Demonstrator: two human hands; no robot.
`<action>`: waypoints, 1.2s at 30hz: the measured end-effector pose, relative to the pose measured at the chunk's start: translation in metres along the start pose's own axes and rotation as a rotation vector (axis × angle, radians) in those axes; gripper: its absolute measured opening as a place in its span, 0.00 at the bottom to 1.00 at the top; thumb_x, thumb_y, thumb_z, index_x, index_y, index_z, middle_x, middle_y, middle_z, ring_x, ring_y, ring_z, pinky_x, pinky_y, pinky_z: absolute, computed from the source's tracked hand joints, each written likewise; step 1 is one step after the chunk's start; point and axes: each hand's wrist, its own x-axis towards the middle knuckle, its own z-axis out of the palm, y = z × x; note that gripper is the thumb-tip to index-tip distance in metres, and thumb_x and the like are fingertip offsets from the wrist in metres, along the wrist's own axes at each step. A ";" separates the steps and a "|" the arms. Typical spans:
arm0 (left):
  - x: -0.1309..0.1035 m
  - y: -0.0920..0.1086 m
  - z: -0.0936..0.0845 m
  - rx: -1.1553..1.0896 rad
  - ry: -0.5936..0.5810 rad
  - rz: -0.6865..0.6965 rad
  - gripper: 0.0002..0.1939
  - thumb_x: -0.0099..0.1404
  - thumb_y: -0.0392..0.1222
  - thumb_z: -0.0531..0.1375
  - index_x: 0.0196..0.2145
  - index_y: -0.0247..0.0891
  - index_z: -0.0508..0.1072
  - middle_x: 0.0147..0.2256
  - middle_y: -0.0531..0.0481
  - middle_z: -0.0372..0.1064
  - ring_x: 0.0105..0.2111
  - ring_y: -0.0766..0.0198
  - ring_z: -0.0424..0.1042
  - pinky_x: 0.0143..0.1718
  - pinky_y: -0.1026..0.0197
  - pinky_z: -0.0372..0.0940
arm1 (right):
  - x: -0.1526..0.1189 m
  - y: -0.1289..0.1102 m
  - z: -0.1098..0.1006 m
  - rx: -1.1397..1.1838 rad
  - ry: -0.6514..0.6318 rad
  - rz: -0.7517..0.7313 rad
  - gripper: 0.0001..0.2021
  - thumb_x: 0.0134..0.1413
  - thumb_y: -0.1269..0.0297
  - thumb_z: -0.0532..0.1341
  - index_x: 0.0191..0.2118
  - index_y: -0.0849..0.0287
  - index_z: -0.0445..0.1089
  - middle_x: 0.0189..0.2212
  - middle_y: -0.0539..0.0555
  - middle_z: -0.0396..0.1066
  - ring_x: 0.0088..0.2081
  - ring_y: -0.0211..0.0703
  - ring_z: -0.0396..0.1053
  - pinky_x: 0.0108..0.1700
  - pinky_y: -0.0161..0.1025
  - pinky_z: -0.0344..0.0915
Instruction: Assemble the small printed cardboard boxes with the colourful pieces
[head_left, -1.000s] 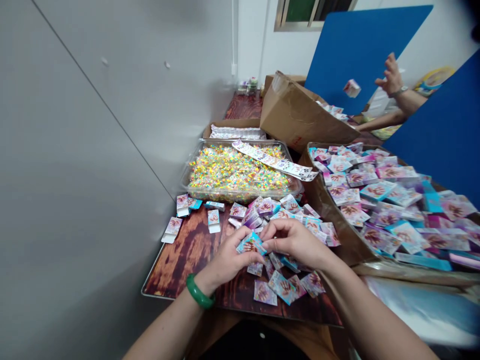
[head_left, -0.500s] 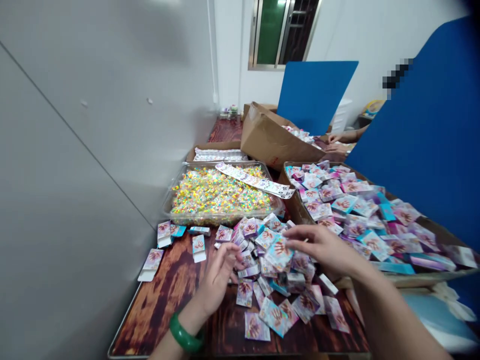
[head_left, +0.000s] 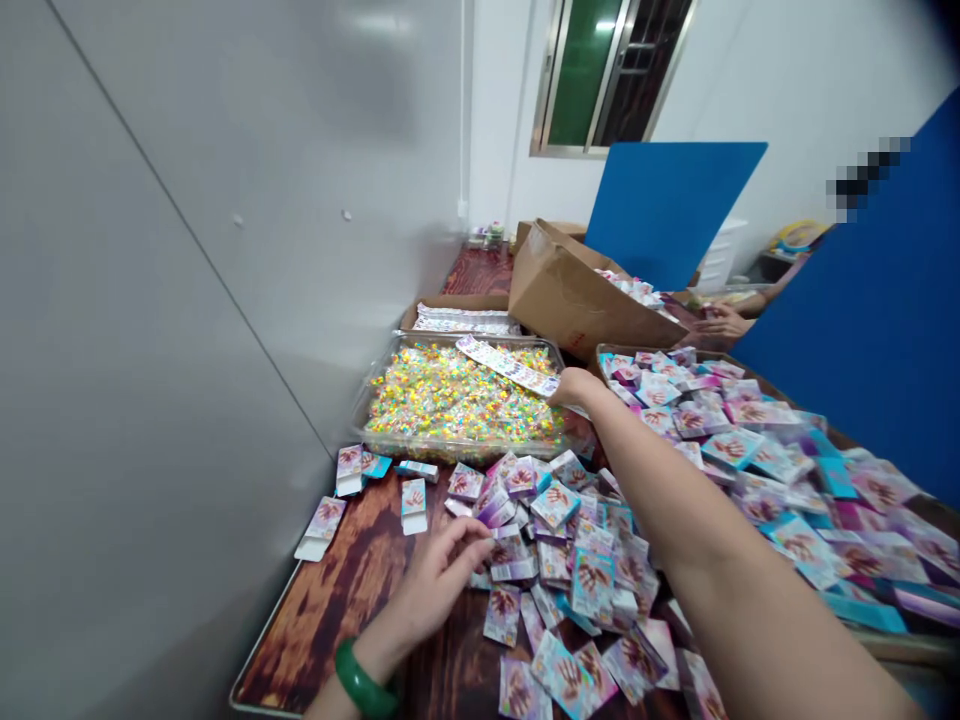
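My left hand (head_left: 450, 565) rests at the left edge of a pile of small printed boxes (head_left: 556, 505), fingers loosely curved and slightly apart, with nothing visible in them. Its fingertips are close to a purple-and-white box (head_left: 513, 556). My right hand (head_left: 576, 388) reaches over the pile to the right rim of a clear plastic tray (head_left: 450, 447). It is at the near end of a printed paper strip (head_left: 506, 366) lying across the tray. The fingers point down and away, mostly hidden, so their grip does not show. Small clear packets with coloured beads (head_left: 457, 395) fill the tray.
On the right, a large carton (head_left: 900, 640) is heaped with similar boxes. Behind the tray stand a shallow carton of strips (head_left: 465, 318) and a tilted brown carton (head_left: 562, 285). Several open-flapped boxes (head_left: 414, 503) lie by the grey wall (head_left: 187, 400). Another person's hand (head_left: 724, 322) shows beyond blue panels.
My right hand has left the box pile and moved forward to the paper strip on the tray. My left hand stays by the pile. The camera view has shifted left.
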 end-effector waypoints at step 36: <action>0.068 0.003 0.040 -0.105 0.274 0.094 0.22 0.51 0.29 0.63 0.45 0.36 0.68 0.32 0.50 0.71 0.34 0.63 0.71 0.40 0.61 0.64 | -0.198 -0.029 0.039 0.053 0.214 -0.312 0.13 0.53 0.62 0.60 0.43 0.62 0.73 0.44 0.62 0.73 0.47 0.54 0.67 0.49 0.48 0.64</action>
